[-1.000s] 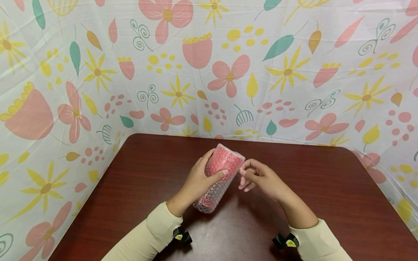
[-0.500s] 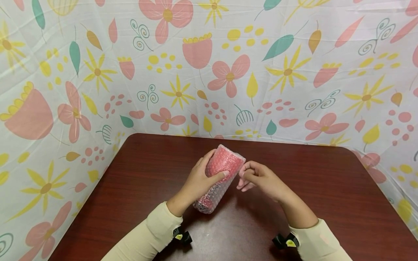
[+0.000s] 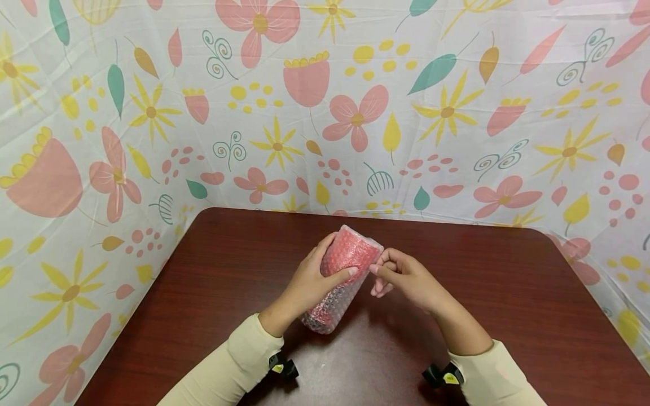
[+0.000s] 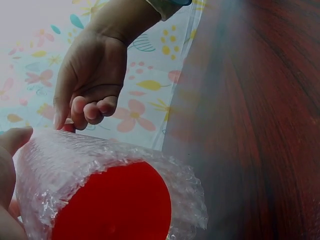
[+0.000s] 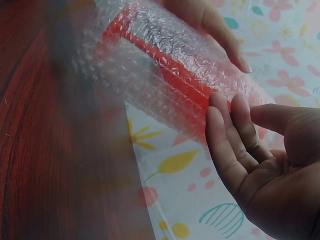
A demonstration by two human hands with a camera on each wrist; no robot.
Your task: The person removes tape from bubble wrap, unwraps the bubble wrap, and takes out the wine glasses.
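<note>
Clear plastic bubble wrap (image 3: 346,297) surrounds a smooth red round-ended object (image 4: 115,202), leaving that end exposed. The left hand (image 3: 307,282) grips this tilted bundle over the dark reddish-brown wooden tabletop (image 3: 508,287); the right hand (image 3: 408,280) pinches the wrap's edge.
</note>
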